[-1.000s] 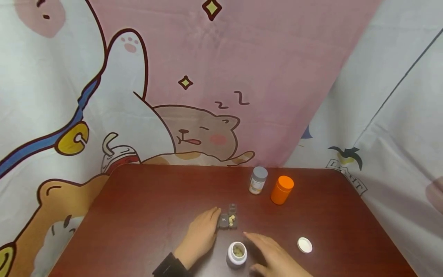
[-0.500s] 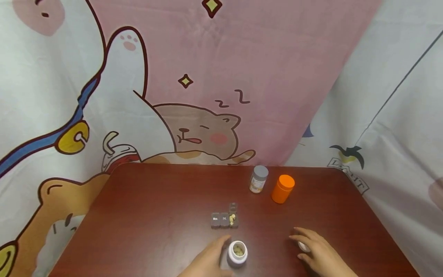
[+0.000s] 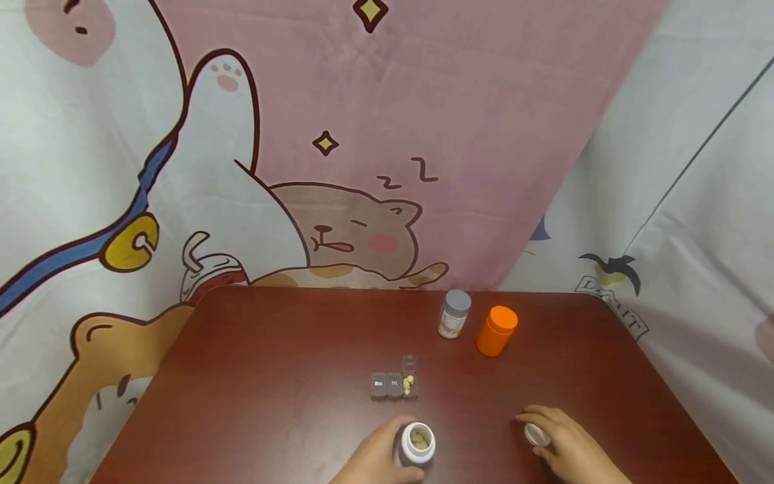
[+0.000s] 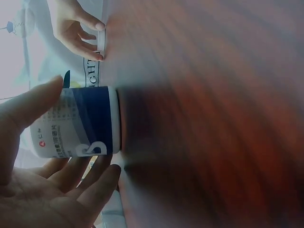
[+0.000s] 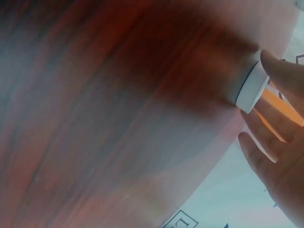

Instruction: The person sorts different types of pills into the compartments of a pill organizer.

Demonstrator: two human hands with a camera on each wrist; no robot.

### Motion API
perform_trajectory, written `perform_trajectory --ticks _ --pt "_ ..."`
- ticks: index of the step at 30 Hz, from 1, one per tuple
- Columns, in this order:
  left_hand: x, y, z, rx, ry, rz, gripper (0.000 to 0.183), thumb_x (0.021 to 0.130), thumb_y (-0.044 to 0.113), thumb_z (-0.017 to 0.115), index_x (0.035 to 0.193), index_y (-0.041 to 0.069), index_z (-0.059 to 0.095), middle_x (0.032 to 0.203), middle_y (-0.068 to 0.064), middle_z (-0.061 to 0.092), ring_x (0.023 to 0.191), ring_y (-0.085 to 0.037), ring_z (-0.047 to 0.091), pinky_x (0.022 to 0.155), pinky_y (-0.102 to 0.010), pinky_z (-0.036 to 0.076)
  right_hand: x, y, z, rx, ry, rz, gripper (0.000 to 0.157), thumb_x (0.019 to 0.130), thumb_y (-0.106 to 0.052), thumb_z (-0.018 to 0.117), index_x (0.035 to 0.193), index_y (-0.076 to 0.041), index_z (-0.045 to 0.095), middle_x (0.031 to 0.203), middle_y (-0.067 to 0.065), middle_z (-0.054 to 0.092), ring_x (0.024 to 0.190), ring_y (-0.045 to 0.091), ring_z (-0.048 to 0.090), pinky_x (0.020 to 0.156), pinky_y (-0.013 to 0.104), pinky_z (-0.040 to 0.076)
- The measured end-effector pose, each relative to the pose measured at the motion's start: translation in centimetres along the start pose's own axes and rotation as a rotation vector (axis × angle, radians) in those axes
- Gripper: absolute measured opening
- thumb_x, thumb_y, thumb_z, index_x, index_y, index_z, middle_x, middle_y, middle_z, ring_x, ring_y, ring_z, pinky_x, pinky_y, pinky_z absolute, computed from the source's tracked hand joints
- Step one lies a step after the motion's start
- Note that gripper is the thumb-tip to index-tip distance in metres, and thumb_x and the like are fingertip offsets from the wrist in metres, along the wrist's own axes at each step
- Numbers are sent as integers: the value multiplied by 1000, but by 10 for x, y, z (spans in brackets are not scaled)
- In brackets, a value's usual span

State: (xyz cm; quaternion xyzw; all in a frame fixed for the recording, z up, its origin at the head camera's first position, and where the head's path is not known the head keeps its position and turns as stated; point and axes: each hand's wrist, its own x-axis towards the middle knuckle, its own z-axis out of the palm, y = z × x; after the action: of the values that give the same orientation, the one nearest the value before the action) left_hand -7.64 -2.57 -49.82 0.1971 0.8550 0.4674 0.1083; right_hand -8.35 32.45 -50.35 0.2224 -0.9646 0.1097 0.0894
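My left hand (image 3: pixel 377 454) grips a white pill bottle (image 3: pixel 417 452) that stands uncapped, with pale tablets showing inside its mouth. In the left wrist view the bottle's blue-and-white label (image 4: pixel 90 121) faces the camera, the thumb on one side and the fingers on the other. At the right, my right hand (image 3: pixel 565 440) pinches a round white cap (image 3: pixel 536 435) between thumb and fingers. The right wrist view has the cap (image 5: pixel 252 88) at the tabletop, fingertips at its rim. Beyond the bottle lies a small grey pill organizer (image 3: pixel 387 386), one lid raised over yellowish tablets (image 3: pixel 408 384).
Toward the back of the dark red-brown table (image 3: pixel 272 349) stand a grey-lidded bottle (image 3: pixel 454 314) and an orange bottle (image 3: pixel 497 331). A printed cloth (image 3: pixel 484 134) hangs behind the table.
My left hand has left the organizer's side and taken hold of the pill bottle. The right hand has moved away from the bottle, rightward to the white cap, and closed round it.
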Motion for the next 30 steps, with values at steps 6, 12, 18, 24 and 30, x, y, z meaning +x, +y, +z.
perform_trajectory --ticks 6,12,18,24,30 --pt "-1 3 3 -6 11 -34 66 62 28 82 121 14 57 112 -5 68 100 -16 59 88 -49 51 2 -3 -2 -11 46 36 41 66 -11 78 103 -23 69 100 -11 67 91 11 58 74 42 56" --pt "-2 5 1 56 27 -68 67 60 32 82 120 11 59 110 -5 69 98 -19 61 85 -50 52 20 -32 -9 179 -17 176 22 86 -25 64 108 -27 66 103 -20 59 93 2 55 80 39 56" --pt "-1 3 2 94 26 -29 65 61 32 82 120 14 59 109 -2 70 98 -15 60 86 -46 53 40 -64 0 398 180 -22 29 79 -21 72 106 -24 61 105 -13 60 95 3 56 78 27 56" --pt "0 0 5 126 3 38 64 62 34 82 119 17 58 106 1 70 94 -7 60 80 -37 54 53 -97 11 758 139 -24 26 82 -23 68 102 -16 54 111 9 66 103 7 59 84 28 56" --pt "1 3 3 105 -3 43 61 63 34 81 118 18 59 105 1 71 91 -6 59 77 -36 54 67 -120 16 1250 44 -74 27 84 1 63 107 6 49 121 8 65 109 15 61 93 21 52"
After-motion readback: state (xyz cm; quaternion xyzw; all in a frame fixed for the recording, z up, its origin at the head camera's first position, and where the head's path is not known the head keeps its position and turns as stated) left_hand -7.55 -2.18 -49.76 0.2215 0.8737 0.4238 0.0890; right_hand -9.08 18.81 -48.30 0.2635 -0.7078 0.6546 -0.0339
